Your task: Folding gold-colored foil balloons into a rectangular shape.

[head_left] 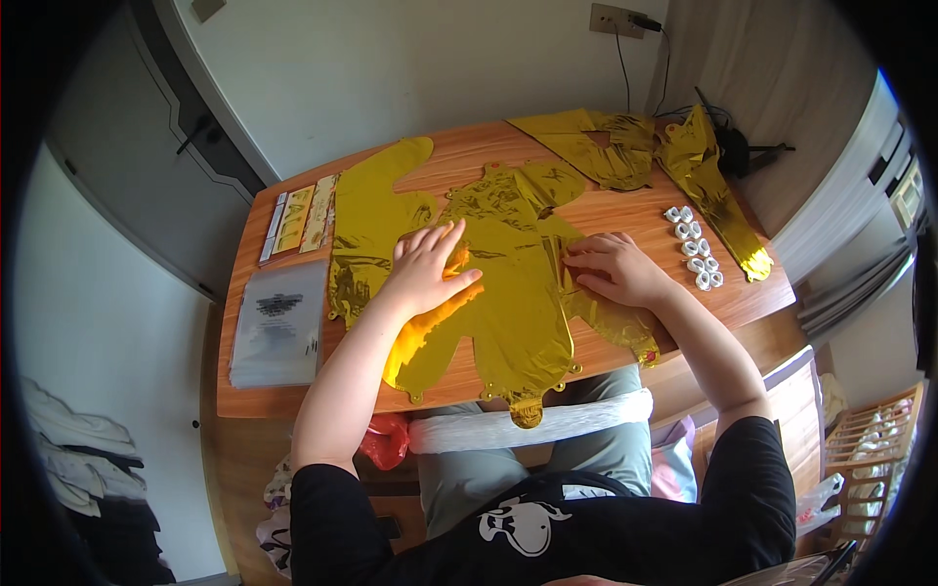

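Note:
A flat, uninflated gold foil balloon (pixel 523 293) lies across the middle of the table, its lower tab hanging over the near edge. My left hand (pixel 425 269) rests on its left part, fingers spread and thumb out to the right. Orange light shines off the foil beside that hand. On the balloon's right side lies my right hand (pixel 618 266), fingers loosely bent and apart from the thumb, touching the foil edge. Another gold foil balloon (pixel 376 205) is partly underneath at the left.
More gold foil (pixel 591 146) lies at the back, and a long piece (pixel 718 195) at the right. Several small white rolls (pixel 694 246) sit nearby. Transparent plastic bags (pixel 278 322) and printed cards (pixel 296 220) lie left. A white plastic roll (pixel 532 422) spans my lap beside a red bag (pixel 386 441).

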Demonstrator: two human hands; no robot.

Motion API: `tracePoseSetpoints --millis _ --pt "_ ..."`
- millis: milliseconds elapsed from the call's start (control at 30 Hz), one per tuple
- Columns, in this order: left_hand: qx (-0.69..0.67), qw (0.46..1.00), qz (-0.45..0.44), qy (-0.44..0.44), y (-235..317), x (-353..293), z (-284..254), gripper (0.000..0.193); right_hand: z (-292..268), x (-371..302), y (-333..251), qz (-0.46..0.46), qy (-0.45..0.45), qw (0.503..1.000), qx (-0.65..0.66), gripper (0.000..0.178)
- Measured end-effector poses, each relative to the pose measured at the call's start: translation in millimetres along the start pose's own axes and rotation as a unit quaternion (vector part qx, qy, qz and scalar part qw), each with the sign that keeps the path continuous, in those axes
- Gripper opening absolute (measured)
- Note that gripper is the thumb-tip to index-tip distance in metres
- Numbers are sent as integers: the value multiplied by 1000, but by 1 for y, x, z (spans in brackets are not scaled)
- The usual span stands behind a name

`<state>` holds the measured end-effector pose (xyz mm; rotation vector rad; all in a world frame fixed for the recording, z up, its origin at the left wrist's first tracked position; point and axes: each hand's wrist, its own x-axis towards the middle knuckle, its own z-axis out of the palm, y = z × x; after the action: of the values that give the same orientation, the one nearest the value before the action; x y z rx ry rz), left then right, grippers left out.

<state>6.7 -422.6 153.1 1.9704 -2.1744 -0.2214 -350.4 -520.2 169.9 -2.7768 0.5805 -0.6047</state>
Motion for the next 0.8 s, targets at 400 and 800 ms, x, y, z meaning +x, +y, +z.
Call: tracePoseSetpoints --millis 400,800 --pt "53 998 39 -5 4 2 6 91 2 -1 1 6 -7 1000 -2 35" --pt "57 998 27 -28 4 6 9 87 0 13 42 249 57 914 317 35"
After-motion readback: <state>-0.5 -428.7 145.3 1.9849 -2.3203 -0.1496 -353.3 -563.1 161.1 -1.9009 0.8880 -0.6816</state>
